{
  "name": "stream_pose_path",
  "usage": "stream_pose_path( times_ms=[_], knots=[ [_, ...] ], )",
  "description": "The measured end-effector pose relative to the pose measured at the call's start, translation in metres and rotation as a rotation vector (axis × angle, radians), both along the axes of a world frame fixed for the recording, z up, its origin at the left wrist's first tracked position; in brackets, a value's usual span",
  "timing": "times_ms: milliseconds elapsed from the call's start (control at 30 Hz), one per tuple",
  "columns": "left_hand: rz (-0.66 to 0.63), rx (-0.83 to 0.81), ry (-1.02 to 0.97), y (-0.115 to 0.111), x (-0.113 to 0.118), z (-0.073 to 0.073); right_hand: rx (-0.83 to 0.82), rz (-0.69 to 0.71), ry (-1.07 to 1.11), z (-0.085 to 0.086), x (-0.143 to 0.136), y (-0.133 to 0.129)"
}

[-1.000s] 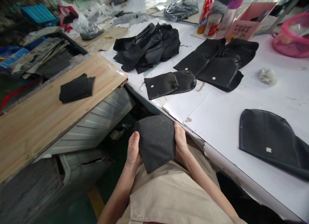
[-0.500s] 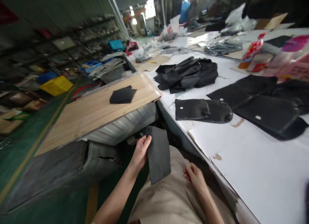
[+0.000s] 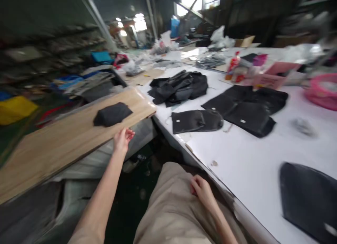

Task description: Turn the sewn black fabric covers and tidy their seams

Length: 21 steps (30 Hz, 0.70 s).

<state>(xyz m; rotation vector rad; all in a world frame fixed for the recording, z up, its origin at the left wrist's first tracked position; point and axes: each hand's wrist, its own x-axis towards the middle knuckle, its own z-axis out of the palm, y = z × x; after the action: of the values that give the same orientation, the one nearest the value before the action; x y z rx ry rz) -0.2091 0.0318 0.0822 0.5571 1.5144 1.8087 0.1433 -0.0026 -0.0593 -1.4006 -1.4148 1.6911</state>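
Just off the near edge of the wooden board [image 3: 65,131] is my left hand [image 3: 122,140], with loosely bent fingers and nothing in it. Beyond it, a folded black cloth-like piece [image 3: 112,114] lies on the board. My right hand [image 3: 201,189] rests curled at my lap beside the table edge, and no object shows in it. On the white table [image 3: 237,166], flat black pieces with small white labels [image 3: 188,121] lie nearest the corner, with more black labelled pieces [image 3: 242,112] to their right. A crumpled black pile [image 3: 179,86] sits behind them.
At the lower right lies a large black piece [image 3: 308,198], blurred. A pink basket [image 3: 323,91], a pink box [image 3: 276,73] and a red-labelled bottle [image 3: 233,65] stand on the table's far side. A dark gap separates board and table.
My left hand has laid the black piece on the board and let it go, moving left and forward. My right hand stays at my lap. The view has turned right.
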Motion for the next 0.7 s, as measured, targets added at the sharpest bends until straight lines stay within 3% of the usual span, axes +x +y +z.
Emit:
stream_pose_path(
  times_ms=[100, 133, 233, 333, 433, 533, 700],
  knots=[
    [-0.132, -0.186, 0.031, -0.003, 0.061, -0.072, 0.327, -0.028, -0.207, 0.033, 0.029, -0.004],
    [-0.242, -0.248, 0.084, -0.008, 0.082, -0.091, 0.422, -0.066, -0.295, 0.045, 0.043, -0.004],
    [-0.609, -0.345, 0.227, -0.027, 0.140, -0.121, 0.571, -0.261, -0.619, 0.079, 0.094, -0.010],
    [-0.921, -0.359, 0.306, -0.044, 0.185, -0.120, 0.599, -0.458, -0.963, 0.096, 0.148, -0.025],
    [-1.135, -0.330, 0.320, -0.051, 0.216, -0.112, 0.511, -0.462, -1.240, 0.087, 0.192, -0.038],
    [-1.244, -0.300, 0.350, -0.050, 0.235, -0.107, 0.447, -0.373, -1.333, 0.064, 0.217, -0.042],
    [-1.283, -0.276, 0.347, -0.046, 0.252, -0.102, 0.606, -0.416, -1.278, 0.048, 0.238, -0.036]
  ],
)
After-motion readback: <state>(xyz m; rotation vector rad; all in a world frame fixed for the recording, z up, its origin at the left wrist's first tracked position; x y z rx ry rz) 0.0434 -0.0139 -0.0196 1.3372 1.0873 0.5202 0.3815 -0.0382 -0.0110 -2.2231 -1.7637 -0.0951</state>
